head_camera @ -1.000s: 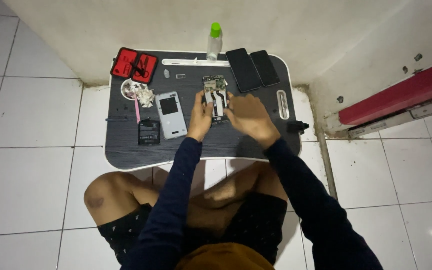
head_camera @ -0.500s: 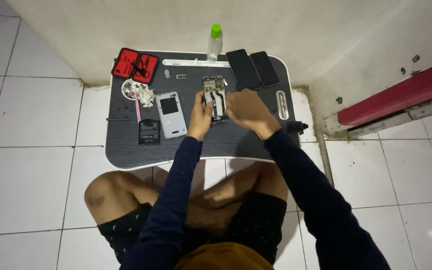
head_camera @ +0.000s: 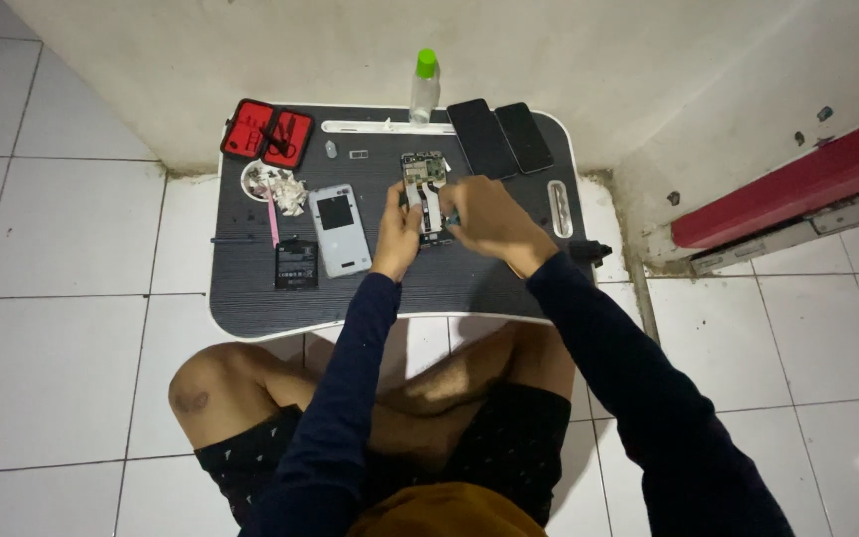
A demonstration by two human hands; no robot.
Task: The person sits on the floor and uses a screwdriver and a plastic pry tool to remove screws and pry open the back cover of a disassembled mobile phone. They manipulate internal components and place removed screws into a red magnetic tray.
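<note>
Both hands pinch the opened phone [head_camera: 423,189]: left hand [head_camera: 397,231] steadying its edge, right hand [head_camera: 484,214] gripping its side; innards exposed, on a dark lap table [head_camera: 251,288], white tiled floor [head_camera: 52,348] below.

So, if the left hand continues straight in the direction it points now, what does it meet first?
The left hand points up the table, already touching the opened phone. It would likely push into that first; depth is unclear.
</note>
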